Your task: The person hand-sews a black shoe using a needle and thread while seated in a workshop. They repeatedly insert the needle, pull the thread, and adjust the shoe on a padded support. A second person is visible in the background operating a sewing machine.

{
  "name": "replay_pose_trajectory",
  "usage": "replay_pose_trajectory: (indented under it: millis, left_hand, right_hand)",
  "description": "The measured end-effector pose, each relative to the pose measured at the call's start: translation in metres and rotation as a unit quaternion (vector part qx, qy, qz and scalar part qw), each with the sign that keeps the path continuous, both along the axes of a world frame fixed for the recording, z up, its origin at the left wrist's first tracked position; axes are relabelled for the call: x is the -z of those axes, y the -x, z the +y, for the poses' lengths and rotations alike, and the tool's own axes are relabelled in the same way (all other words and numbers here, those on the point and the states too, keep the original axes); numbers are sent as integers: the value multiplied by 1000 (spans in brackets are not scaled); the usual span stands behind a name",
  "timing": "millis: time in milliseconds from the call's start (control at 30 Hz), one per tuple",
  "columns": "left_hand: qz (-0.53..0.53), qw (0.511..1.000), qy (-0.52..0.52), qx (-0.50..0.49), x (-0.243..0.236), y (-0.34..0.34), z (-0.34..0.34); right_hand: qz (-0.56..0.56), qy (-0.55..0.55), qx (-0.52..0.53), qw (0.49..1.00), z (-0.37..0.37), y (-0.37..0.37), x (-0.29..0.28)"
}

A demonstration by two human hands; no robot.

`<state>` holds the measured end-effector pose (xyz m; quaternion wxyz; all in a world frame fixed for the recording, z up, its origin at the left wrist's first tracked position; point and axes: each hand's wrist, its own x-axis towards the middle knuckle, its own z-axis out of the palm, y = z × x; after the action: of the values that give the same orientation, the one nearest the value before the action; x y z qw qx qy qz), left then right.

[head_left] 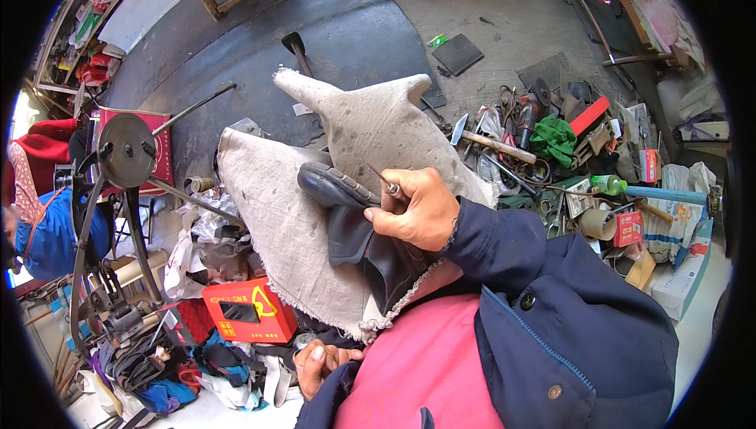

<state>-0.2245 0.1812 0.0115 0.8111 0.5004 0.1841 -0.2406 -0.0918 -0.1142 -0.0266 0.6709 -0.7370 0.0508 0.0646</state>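
A black boot (349,234) lies across my lap on a worn off-white canvas cloth (264,193), its toe and sole edge turned up. My right hand (421,210) is closed round an awl (393,189) with a metal collar and a thin spike. The spike points up and away, just above the sole's edge, and its handle is hidden in my fist. Low down beside my pink shirt, my left hand (319,362) is curled shut, thumb uppermost, apart from the boot. Whether it holds anything cannot be made out.
At left stands a hand-cranked machine with a round wheel (127,150). A phone (239,312) lies on a red box (264,326), beside heaped scraps. On the right, a hammer (496,145), an angle grinder (531,110), a green cloth (554,141) and a tape roll (598,224) crowd together.
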Motion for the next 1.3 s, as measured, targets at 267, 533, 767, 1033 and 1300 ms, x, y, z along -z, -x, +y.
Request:
replay_pose_trajectory:
  millis: [267,533,767,1033,1300]
  left_hand:
    - [-49,995,36,-83,12,8,18]
    - [-233,890,-344,-185,26,-26,60]
    - [-282,948,-129,66,16,-33,-35]
    - [-293,880,-239,288,9,-72,-89]
    - [-268,914,-157,262,35,-97,-133]
  right_hand:
    - [-14,-15,-14,1000,-4,2,2]
    - [-41,-1,-12,999,-17,8,4]
    - [-27,-73,-9,997,-24,10,8]
    - [-6,-211,34,977,-40,13,11]
    - [42,-235,43,970,-54,13,7]
